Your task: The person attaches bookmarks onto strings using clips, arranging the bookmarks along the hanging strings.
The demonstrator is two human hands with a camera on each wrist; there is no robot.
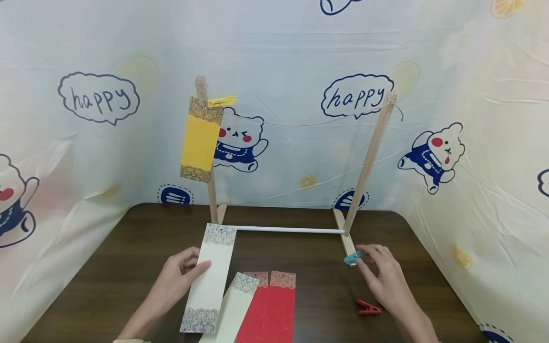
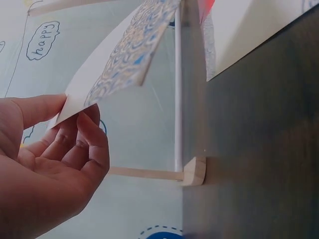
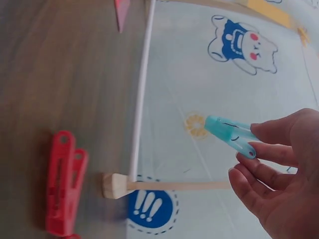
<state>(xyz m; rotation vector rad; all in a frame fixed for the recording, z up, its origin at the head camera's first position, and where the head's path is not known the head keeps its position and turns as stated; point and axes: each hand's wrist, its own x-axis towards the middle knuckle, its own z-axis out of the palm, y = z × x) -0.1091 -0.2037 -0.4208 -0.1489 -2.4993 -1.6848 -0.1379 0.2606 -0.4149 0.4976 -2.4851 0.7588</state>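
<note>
Two hands are pinching: left hand (image 1: 177,271), one white card (image 1: 211,281) by its edge; right hand (image 1: 384,276), one blue clip (image 1: 352,258). One red clip (image 1: 370,308) is lying nearby on the counter (image 1: 321,271). Between, another white card (image 1: 235,305) is overlapping one of two red cards (image 1: 281,307). Held card is partly blocking the wooden frame (image 1: 367,166); one yellow clip (image 1: 222,101) is holding one yellow card (image 1: 200,143).

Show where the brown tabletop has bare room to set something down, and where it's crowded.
Bare tabletop lies between the red rectangular paper cards and the red plastic clothespin, and beyond those cards to the white rod. Crowded: left of the cards, where one white patterned paper card lies and the left hand holds another white card.
</note>
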